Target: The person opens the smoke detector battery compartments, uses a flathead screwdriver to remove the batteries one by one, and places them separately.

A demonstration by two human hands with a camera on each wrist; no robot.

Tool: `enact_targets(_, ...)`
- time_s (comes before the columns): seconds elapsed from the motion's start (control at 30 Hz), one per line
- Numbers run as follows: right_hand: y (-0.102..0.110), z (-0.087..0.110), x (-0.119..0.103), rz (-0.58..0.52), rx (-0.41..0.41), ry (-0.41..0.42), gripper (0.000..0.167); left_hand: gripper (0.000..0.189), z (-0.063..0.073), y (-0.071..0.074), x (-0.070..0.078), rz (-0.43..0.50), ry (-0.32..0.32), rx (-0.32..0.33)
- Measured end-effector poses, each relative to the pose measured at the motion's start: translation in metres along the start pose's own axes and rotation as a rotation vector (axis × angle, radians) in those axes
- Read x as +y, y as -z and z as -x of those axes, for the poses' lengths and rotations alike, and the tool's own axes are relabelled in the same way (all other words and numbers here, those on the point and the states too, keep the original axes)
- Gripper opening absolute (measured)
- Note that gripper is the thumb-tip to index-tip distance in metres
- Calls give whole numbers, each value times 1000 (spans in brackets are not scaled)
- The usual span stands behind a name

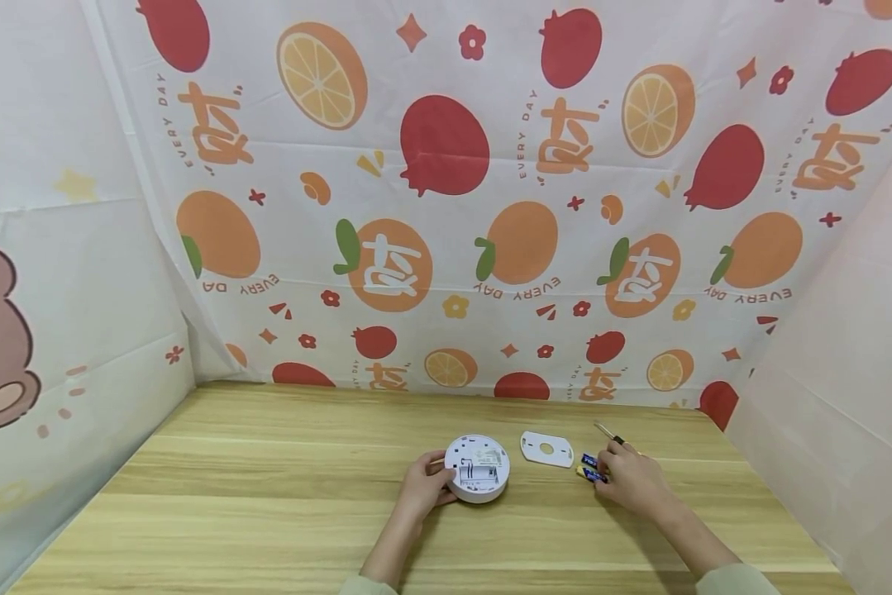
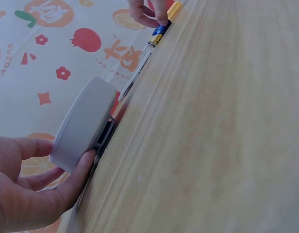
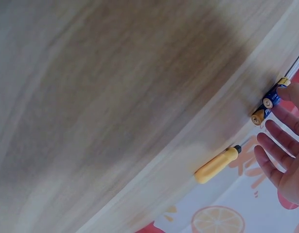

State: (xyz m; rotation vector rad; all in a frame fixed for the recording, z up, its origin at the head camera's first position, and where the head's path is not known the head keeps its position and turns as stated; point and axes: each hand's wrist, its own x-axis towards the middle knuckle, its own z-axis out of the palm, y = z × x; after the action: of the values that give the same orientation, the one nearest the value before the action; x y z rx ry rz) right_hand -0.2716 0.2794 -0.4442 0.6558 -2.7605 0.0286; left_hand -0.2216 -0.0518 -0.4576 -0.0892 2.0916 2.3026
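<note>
My left hand (image 1: 421, 489) grips the edge of a round white smoke detector (image 1: 471, 497), which has its back facing up and its battery compartment uncovered. The thumb lies on the detector's top edge in the head view, and the left wrist view shows fingers along its side. To the right, my right hand (image 1: 634, 479) is at two blue-and-yellow batteries (image 1: 590, 474) lying side by side. In the right wrist view its thumb and index finger pinch one battery (image 3: 272, 99), while the other fingers are spread loosely. The second battery (image 3: 258, 117) sits right beside it.
A white mounting plate (image 1: 532, 454) with a central hole lies between the detector and the batteries. Behind the right hand lies a screwdriver (image 3: 217, 165) with a yellow handle. Fruit-printed cloth (image 1: 446, 330) hangs along the back edge of the wooden table (image 1: 267, 496).
</note>
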Motion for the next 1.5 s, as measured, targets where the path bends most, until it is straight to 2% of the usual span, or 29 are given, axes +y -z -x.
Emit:
enact_targets(0.2,1,-6,-2,-30,43,26,17,44,0,1,0,11,6,-1)
enact_targets(0.37,7,-20,-7,-64,43,40,14,44,0,1,0,13,6,0)
enact_targets(0.47,11,-31,-10,-77,6,43,15,44,1,2,1,10,8,1)
enact_targets(0.73,10,-56,-17,-127,-168,19,23,44,1,1,1,12,6,-6)
enact_targets(1.0,-2,-70,-26,-124,-231,84,46,44,0,1,1,14,3,-5)
enact_targets(1.23,-5,-76,-34,-194,-359,-18,55,44,0,1,0,8,3,-4)
enact_targets(1.33,-5,-78,-35,-215,-371,-29,54,44,0,0,0,3,4,-4)
enact_targets(1.5,-4,-80,-37,-229,-381,-3,51,44,0,0,0,6,2,-5)
